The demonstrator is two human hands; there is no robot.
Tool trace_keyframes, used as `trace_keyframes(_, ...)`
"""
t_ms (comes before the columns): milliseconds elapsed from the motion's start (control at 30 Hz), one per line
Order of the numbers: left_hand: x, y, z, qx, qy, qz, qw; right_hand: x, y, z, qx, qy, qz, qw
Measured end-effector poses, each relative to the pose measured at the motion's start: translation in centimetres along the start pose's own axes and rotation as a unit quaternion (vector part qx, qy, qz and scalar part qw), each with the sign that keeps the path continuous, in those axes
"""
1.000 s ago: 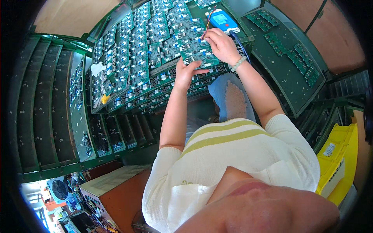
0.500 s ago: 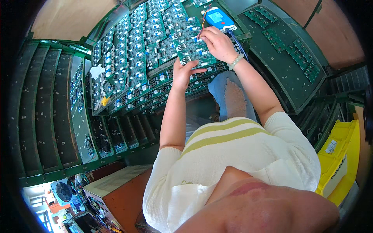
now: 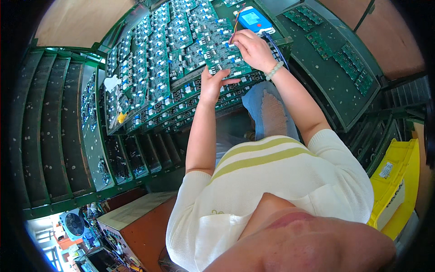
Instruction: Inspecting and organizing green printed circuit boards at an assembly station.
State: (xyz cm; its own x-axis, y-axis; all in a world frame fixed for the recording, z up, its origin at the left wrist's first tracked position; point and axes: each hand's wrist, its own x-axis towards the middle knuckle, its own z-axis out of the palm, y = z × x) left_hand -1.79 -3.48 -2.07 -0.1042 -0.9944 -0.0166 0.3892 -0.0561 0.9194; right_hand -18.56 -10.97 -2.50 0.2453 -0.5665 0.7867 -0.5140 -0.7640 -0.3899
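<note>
A green circuit board panel (image 3: 219, 53), crowded with small parts, lies at the near edge of a bench full of similar boards. My left hand (image 3: 212, 86) grips its near left corner, thumb and a finger reaching along the edge. Over the board's right side, my right hand (image 3: 254, 51) is closed in a pinch on a bundle of thin coloured wires (image 3: 234, 31). Its fingers hide the wire ends, so whether they touch the board I cannot tell. Just beyond that hand rests a blue and white handheld device (image 3: 254, 20) with a lit screen.
Rows of green circuit boards (image 3: 156, 59) cover the bench, with more stacked on a level below. A dark cable (image 3: 277, 49) runs down beside my right wrist. To the right, a green shelf (image 3: 317, 75) carries several boards. A yellow bin (image 3: 394, 181) stands at the lower right.
Both hands keep their grips and have barely shifted. The lit screen on the handheld device looks paler than before.
</note>
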Motion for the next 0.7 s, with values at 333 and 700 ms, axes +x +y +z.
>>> trace_keyframes(333,0.03,0.03,0.02,0.010,-0.006,0.001,1.000,0.02,0.06,0.04,0.001,0.003,0.000,1.000)
trace_keyframes(700,-0.02,0.06,0.04,0.008,-0.002,-0.003,1.000,-0.02,0.07,0.04,0.004,0.001,0.004,1.000)
